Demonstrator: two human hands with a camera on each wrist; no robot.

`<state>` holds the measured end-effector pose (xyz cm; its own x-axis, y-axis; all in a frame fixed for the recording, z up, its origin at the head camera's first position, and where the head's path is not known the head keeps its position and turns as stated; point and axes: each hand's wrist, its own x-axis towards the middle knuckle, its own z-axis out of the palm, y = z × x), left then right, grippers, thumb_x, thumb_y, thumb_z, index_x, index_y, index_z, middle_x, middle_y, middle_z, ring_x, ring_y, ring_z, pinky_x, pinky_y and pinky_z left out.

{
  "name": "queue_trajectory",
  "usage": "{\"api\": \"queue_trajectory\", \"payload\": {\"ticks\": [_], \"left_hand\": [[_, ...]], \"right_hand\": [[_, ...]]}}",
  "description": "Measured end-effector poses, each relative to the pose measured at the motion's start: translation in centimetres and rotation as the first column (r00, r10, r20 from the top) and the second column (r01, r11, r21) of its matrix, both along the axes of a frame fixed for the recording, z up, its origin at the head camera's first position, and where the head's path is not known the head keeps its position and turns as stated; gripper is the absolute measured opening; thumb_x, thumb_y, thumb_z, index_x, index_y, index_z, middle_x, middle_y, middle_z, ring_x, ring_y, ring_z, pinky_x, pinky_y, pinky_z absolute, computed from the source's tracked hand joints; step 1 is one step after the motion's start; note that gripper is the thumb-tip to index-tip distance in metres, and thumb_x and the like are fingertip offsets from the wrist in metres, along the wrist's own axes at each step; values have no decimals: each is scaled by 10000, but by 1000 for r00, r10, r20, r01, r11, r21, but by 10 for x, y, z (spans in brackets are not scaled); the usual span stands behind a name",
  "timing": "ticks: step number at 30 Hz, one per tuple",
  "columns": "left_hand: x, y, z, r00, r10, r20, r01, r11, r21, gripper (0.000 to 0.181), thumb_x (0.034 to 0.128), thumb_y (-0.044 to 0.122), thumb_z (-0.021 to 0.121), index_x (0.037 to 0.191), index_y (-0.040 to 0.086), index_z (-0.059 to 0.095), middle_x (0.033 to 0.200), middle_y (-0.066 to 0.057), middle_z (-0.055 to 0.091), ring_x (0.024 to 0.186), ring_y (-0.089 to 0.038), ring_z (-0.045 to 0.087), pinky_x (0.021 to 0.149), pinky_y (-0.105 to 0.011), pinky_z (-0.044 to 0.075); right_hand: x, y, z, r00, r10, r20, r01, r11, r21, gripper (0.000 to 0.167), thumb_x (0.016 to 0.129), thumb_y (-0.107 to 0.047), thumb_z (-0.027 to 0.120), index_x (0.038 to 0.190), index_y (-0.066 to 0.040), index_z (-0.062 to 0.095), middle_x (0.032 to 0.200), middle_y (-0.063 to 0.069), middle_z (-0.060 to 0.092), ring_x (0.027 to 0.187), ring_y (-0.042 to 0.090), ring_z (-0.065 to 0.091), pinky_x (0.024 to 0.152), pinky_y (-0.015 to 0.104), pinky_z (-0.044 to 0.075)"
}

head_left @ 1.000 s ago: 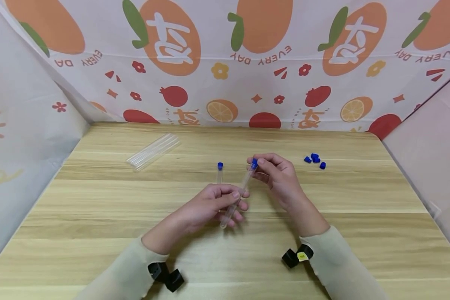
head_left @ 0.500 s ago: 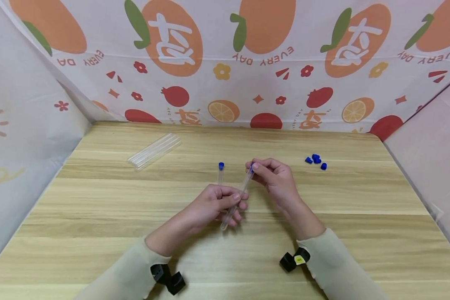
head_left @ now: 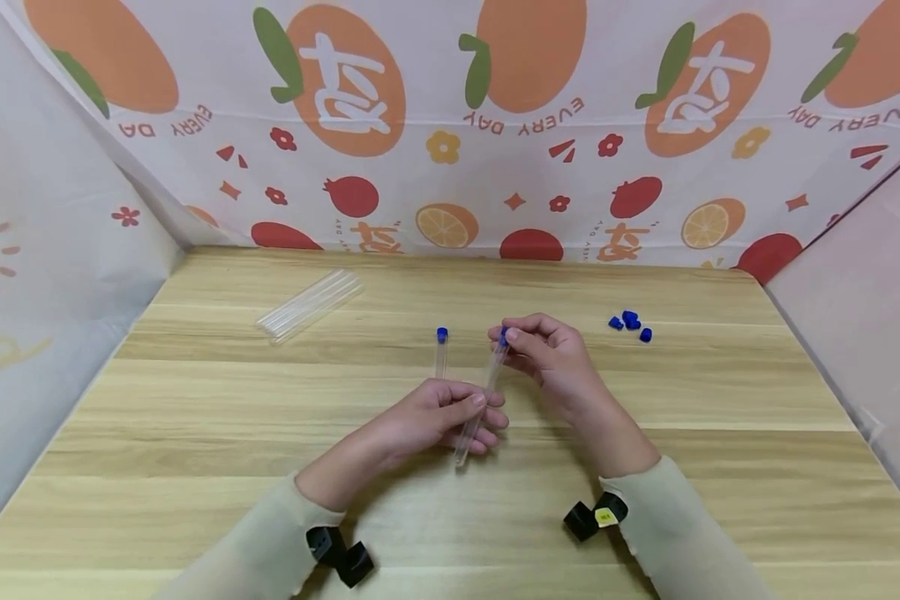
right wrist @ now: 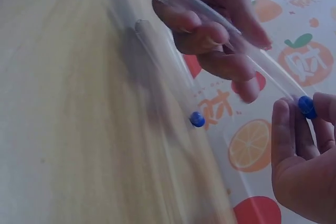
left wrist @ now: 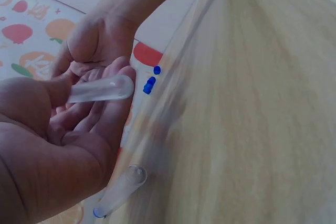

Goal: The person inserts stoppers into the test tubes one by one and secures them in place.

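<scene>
My left hand [head_left: 446,417] grips a clear test tube [head_left: 465,440] between thumb and fingers, its rounded end pointing down toward me. At the tube's upper end, my right hand [head_left: 558,358] pinches a blue cap [head_left: 503,335]. In the right wrist view this cap [right wrist: 306,107] sits at the tube's mouth; how deeply it is seated I cannot tell. A second test tube [head_left: 441,360] with a blue cap lies on the table just beyond my left hand, its lower part hidden by that hand in the head view.
Several clear tubes [head_left: 309,305] lie side by side at the back left of the wooden table [head_left: 195,467]. Loose blue caps [head_left: 630,319] sit in a small group at the back right. A printed cloth [head_left: 390,183] hangs behind the table's far edge.
My right hand's fingers have closed further over the blue cap, which shows less than before. Both hands and the tube have shifted only slightly.
</scene>
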<state>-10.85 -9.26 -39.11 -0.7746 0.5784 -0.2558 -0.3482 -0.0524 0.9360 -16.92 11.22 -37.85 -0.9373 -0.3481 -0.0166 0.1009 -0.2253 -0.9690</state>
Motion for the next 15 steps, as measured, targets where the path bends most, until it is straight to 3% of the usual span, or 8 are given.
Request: {"api": "queue_trajectory", "payload": {"ticks": [4, 7, 15], "left_hand": [[1, -1, -1, 999, -49, -3, 49, 999, 24, 448, 1087, 229, 419, 1393, -93, 478, 1189, -217, 682, 988, -241, 716, 874, -394, 599], [1, -1, 2, 999, -47, -12, 47, 998, 29, 438, 1084, 213, 429, 1383, -104, 481, 1136, -189, 697, 957, -234, 721, 854, -391, 606], [0, -2, 4, 1000, -26, -15, 26, 1000, 7, 421, 1076, 199, 453, 1341, -124, 509, 1047, -136, 720, 860, -201, 725, 798, -395, 620]], "right_hand": [[-2, 4, 2, 1000, 7, 27, -6, 999, -43, 163, 996, -140, 621, 1127, -52, 663, 1117, 59, 731, 1059, 183, 698, 964, 337, 554], [-4, 4, 1, 999, -9, 39, 11, 998, -57, 194, 997, -140, 620, 1143, -22, 666, 1066, 48, 737, 1003, 173, 707, 942, 331, 566], [-5, 4, -1, 998, -39, 39, 41, 998, -52, 103, 981, -151, 648, 1006, -80, 719, 973, 53, 741, 911, 165, 707, 897, 318, 586]]}}
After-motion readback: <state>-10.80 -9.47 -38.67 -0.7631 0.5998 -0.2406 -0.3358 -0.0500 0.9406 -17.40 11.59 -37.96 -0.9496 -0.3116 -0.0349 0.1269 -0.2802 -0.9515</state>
